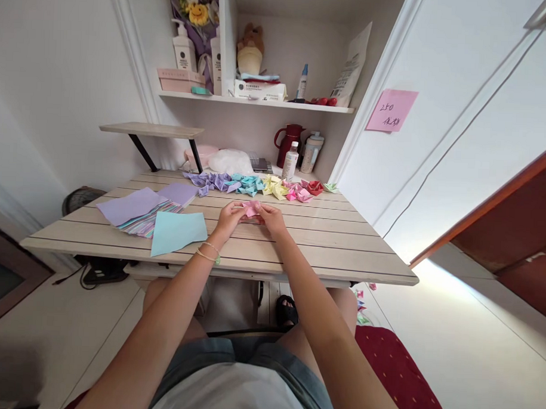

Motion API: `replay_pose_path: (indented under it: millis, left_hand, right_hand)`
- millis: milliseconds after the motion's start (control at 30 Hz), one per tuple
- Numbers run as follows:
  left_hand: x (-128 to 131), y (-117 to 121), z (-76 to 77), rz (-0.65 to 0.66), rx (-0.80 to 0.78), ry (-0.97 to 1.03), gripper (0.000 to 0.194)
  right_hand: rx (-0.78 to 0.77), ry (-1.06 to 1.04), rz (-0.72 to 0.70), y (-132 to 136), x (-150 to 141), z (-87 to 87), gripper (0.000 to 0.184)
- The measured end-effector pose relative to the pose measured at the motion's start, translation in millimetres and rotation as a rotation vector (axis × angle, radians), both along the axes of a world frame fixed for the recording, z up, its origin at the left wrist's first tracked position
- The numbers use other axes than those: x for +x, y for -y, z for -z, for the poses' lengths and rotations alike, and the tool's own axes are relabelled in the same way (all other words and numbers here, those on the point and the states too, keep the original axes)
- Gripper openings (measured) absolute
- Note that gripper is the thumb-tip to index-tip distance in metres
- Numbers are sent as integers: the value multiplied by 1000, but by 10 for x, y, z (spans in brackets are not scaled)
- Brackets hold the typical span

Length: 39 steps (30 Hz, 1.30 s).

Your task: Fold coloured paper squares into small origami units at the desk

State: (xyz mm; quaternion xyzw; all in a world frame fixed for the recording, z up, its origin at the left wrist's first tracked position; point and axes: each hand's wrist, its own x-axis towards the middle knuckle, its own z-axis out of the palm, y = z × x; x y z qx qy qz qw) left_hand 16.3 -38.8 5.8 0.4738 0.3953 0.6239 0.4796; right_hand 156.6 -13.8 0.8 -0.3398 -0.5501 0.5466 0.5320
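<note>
Left grip and right grip pinch one pink folded paper between them.
From here, I see it above the middle of the counter, just this side of the yellow origami pieces; a light pinch seems best, one side steadying while the other shapes, edges matched before each crease, since squeezing could crumple it.

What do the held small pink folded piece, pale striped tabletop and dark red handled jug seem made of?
Small pink folded piece: likely matte paper, from its creases and flat facets.
Pale striped tabletop: wood or wood-look laminate, smooth, by its board-like surface.
Dark red handled jug: plastic or coated metal; slight sheen leaves that open.
</note>
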Motion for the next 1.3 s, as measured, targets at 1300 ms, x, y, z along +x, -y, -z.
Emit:
replay_pose_path:
  millis: [1300]
  left_hand:
    - [-31, -39, 65, -54, 126, -152, 36]
  right_hand:
    - [250, 210, 80, 18, 17, 5, 38]
